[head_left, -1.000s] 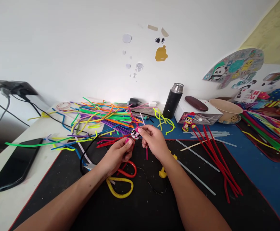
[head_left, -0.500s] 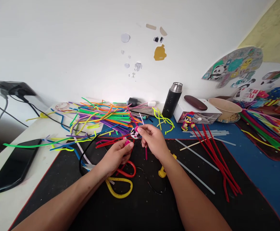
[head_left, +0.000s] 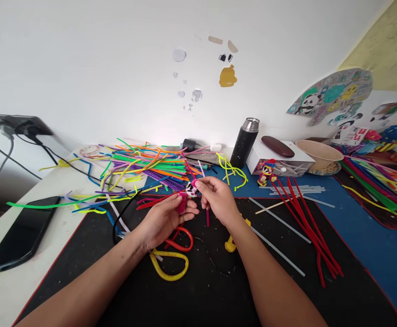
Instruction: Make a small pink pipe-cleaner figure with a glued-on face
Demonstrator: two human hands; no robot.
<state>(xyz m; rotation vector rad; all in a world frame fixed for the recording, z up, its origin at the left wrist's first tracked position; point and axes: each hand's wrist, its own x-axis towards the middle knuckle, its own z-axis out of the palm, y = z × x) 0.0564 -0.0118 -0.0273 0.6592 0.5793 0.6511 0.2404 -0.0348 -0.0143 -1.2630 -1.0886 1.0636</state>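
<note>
My right hand (head_left: 219, 200) pinches a small white-and-black figure head (head_left: 192, 190) wound with a pink pipe cleaner, held above the black mat (head_left: 201, 290). A short pink stem hangs down beside that hand. My left hand (head_left: 166, 217) lies palm up just left of it, thumb pressed on a bent pink pipe cleaner piece (head_left: 182, 203) that runs up to the figure. Under the left hand lie scissors (head_left: 174, 252) with red and yellow handles.
A heap of coloured pipe cleaners (head_left: 144, 165) covers the table behind the hands. Red pipe cleaners (head_left: 304, 222) and clear sticks lie to the right. A black flask (head_left: 244, 143), a white box, a bowl (head_left: 319, 154) and a small toy figure (head_left: 266, 172) stand at the back. A phone (head_left: 21, 234) lies left.
My left hand has turned palm up and opened a little, so the pink piece under its thumb now shows. The right hand stays in place.
</note>
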